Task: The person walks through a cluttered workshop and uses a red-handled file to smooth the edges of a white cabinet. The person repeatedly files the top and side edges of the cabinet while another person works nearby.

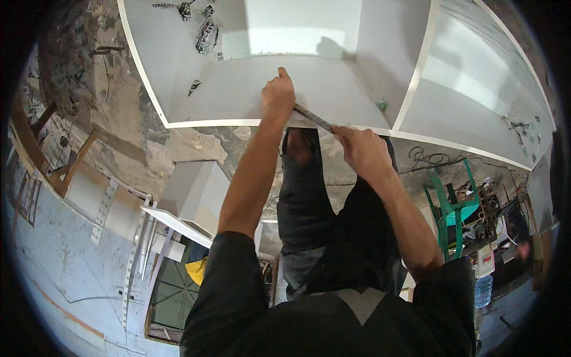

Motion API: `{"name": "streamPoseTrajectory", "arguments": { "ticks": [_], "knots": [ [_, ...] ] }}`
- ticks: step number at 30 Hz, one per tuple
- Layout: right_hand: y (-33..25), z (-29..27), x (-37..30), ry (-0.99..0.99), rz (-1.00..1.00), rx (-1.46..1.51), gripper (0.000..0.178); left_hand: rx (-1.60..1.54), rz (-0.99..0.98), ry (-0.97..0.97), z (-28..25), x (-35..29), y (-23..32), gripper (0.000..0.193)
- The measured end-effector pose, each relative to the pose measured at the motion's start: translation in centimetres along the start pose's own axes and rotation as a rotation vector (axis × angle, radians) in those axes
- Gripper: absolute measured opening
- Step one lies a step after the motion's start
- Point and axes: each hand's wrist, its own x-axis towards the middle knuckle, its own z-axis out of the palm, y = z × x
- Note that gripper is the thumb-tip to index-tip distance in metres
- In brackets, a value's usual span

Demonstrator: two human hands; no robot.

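Note:
A narrow dark metal file (313, 117) lies slantwise across the front edge of a white cabinet (220, 124). My right hand (367, 153) is closed around its near right end, just outside that edge. The far left end is at my left hand (278, 95), whose fingers are curled in with one digit pointing away from me. That hand is over the white inner panel of the cabinet, and its grip on the file is partly hidden. Whether the file touches the edge is hard to make out.
Upright dividers (416, 65) part the cabinet into compartments. Torn film scraps (205, 35) cling inside. A white box-shaped unit (193, 193) stands at left, a green plastic chair (455, 208) at right. Coiled cable (429, 157) lies on the worn floor (196, 143).

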Motion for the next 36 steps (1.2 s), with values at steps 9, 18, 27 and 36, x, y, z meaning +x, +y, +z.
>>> {"name": "streamPoseTrajectory", "arguments": {
  "ticks": [9,18,27,36],
  "knots": [
    [-0.6,-1.1,-1.0,0.003,-0.026,-0.036,0.022,0.044,0.017,0.035,1.1,-0.1,0.2,0.035],
    [1.8,0.2,0.8,0.028,-0.026,0.008,0.018,0.026,-0.028,-0.011,2.4,1.4,1.1,0.041],
    [2.4,0.6,-0.3,0.028,-0.018,0.012,0.021,-0.007,-0.038,-0.061,1.0,0.0,1.5,0.041],
    [1.6,-1.0,-1.9,0.072,-0.048,0.012,0.021,0.017,0.017,-0.016,0.2,-0.9,2.1,0.042]
  ]
}}
